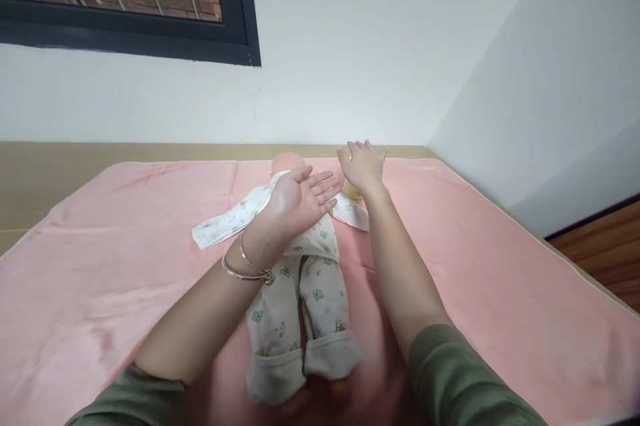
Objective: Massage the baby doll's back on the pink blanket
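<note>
Head view, looking down at a counter (30, 193) spread with a pink sheet (470, 266). Mid-width on the sheet: doll (323, 269), laid lengthwise, head near the far edge, feet toward the near edge and in shadow. Dressed in white printed top (320, 239) and trousers (327, 309) with turned-up cuffs. One sleeve stretched toward the left edge, the other toward the right edge, partly visible.

Left hand (305, 199) over the doll's chest, palm up, fingers straight and pointing toward the right edge. Grip apart. Covering part of chest and head; can't tell if touching. Silver bangles (245, 277) at that wrist.

Right hand (365, 166) just beside the doll, up by the far edge, palm down, fingers fanned. Grip apart too. Partly behind it, a small yellowish thing (353, 193), too covered to identify; can't tell about contact.

Green sleeves (450, 373) on both arms. Past the far edge, white wall (350, 46), with dark-framed window (235, 6) toward the left. Beyond the right edge, brown wood-grain panel (605, 239).
</note>
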`<state>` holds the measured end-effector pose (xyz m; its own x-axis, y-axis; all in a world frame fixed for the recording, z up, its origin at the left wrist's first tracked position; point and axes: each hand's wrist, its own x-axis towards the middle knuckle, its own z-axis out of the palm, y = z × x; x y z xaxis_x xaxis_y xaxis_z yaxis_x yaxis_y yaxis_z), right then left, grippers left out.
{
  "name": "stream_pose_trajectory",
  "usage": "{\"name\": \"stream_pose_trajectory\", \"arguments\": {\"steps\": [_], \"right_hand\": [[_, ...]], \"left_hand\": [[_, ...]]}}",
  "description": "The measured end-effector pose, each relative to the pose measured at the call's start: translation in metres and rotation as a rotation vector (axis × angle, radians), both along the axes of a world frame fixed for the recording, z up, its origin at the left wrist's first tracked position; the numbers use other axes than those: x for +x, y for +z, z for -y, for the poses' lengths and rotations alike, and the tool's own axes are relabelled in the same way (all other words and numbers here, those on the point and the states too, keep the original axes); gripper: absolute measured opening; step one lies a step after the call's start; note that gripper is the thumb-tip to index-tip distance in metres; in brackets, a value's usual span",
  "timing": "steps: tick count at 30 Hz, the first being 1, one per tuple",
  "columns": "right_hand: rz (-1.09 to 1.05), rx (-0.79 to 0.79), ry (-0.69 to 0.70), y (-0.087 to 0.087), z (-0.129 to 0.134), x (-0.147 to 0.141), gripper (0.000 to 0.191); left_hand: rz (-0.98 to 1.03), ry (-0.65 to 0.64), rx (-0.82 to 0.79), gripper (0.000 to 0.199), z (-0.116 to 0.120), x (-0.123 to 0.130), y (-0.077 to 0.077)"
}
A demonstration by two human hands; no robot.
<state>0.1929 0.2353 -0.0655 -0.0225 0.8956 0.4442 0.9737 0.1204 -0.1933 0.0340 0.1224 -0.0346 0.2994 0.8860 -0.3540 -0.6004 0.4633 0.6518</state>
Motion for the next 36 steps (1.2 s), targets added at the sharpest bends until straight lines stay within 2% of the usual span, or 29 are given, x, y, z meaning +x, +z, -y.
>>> {"name": "stream_pose_trajectory", "arguments": {"steps": [11, 19, 22, 26, 30, 32, 36], "right_hand": [[-0.052, -0.022, -0.057, 0.000, 0.006, -0.013, 0.057], [0.030, -0.148, -0.133, 0.005, 0.009, -0.016, 0.062], [-0.018, -0.126, -0.118, 0.013, 0.017, -0.020, 0.068], [-0.158, -0.027, 0.093, 0.035, 0.051, -0.034, 0.070], [-0.267, -0.107, 0.337, 0.055, 0.108, -0.061, 0.068], [-0.277, -0.131, 0.382, 0.058, 0.135, -0.076, 0.069], [-0.305, -0.006, 0.448, 0.050, 0.176, -0.100, 0.071]], "left_hand": [[0.077, -0.023, 0.075, 0.058, 0.020, -0.027, 0.009], [0.096, -0.002, 0.111, 0.055, 0.034, -0.030, 0.018], [0.089, 0.005, 0.112, 0.056, 0.034, -0.029, 0.016], [0.090, 0.037, 0.103, 0.056, 0.036, -0.028, 0.015], [0.187, 0.027, 0.177, 0.053, 0.050, -0.026, 0.030], [0.233, 0.030, 0.213, 0.056, 0.060, -0.026, 0.040], [0.213, 0.064, 0.286, 0.063, 0.076, -0.032, 0.051]]}}
